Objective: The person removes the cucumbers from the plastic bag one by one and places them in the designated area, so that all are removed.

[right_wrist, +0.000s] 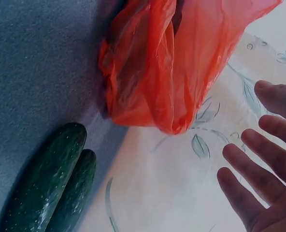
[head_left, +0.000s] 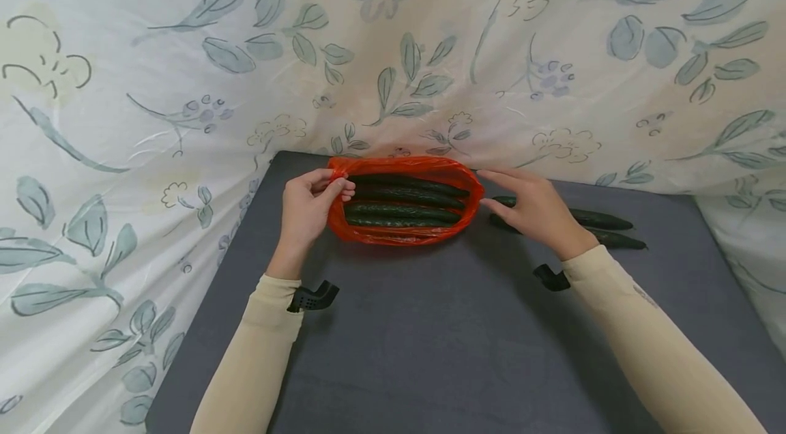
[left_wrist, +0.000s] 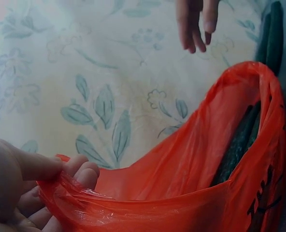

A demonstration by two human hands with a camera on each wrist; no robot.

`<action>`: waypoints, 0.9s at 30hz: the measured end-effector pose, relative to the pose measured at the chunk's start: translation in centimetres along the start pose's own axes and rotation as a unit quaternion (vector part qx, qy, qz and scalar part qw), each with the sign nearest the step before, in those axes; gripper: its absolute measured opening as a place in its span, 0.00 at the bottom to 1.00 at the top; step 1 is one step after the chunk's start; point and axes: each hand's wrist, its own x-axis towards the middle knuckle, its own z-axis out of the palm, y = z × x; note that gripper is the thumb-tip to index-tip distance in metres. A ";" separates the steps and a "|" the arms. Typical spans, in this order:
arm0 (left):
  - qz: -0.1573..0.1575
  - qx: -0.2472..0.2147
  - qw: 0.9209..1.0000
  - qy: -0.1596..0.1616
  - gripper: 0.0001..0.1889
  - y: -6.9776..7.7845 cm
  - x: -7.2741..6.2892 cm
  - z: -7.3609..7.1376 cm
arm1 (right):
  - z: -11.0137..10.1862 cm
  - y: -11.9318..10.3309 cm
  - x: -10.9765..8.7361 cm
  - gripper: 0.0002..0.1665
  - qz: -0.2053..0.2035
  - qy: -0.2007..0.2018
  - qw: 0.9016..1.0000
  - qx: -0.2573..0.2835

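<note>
A red plastic bag (head_left: pixel 402 237) lies on the grey table with its mouth spread wide, and several dark green cucumbers (head_left: pixel 405 213) rest side by side inside it. My left hand (head_left: pixel 310 205) pinches the bag's left edge between thumb and fingers; the left wrist view shows the film bunched in that grip. At the bag's right end my right hand (head_left: pixel 533 209) hovers with fingers spread, holding nothing. In the right wrist view its fingers (right_wrist: pixel 259 150) are apart from the bag. Two more cucumbers (right_wrist: pixel 41 188) lie on the table, partly hidden beneath the right hand in the head view.
The grey table (head_left: pixel 454 331) runs back to a floral cloth (head_left: pixel 393 65) hanging behind it and along the left side. A dark band with a small device (head_left: pixel 314 296) sits on the left wrist, and another device (head_left: pixel 551 278) on the right wrist.
</note>
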 end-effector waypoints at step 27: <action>0.006 0.000 1.000 0.003 0.13 0.0 -0.3 0.6 | 2.0 -1.7 3.4 0.34 0.001 -0.089 0.996 0.022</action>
